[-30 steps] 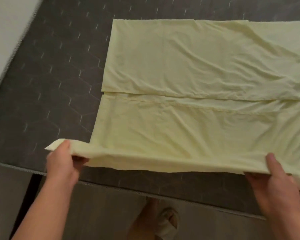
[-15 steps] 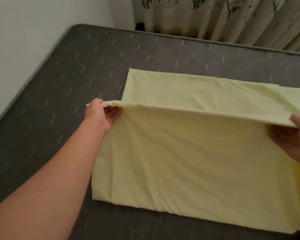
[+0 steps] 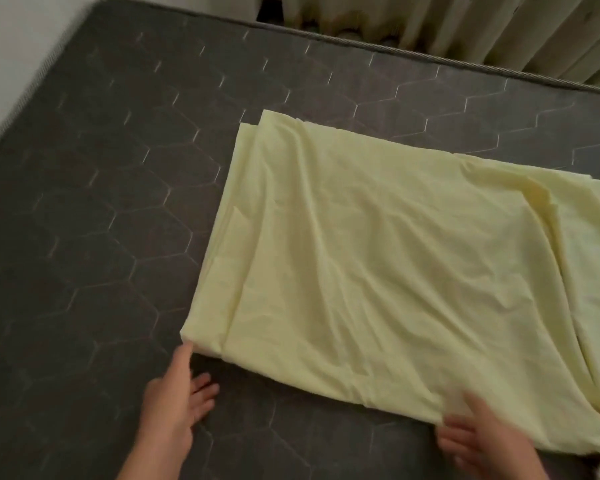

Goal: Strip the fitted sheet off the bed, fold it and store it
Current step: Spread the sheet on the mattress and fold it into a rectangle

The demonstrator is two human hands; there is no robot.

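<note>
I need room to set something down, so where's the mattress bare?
Bare mattress left of the sheet, and a strip between sheet and curtain. Crowded at the near edge: left hand and right hand at the sheet.

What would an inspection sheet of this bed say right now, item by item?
Surface: bare dark grey mattress with hexagon quilting.
Job's things: pale yellow fitted sheet, off the bed and folded in layers, lying wrinkled on the mattress; not yet stored.
Clutter: nothing seen.
Grips: left hand flat on the mattress with straight fingers, one fingertip touching the sheet's near left corner. Right hand at the sheet's near edge, blurred; its grip cannot be told.
Cables: nothing seen.
Surroundings: white wall at far left, curtain beyond the far edge.
</note>
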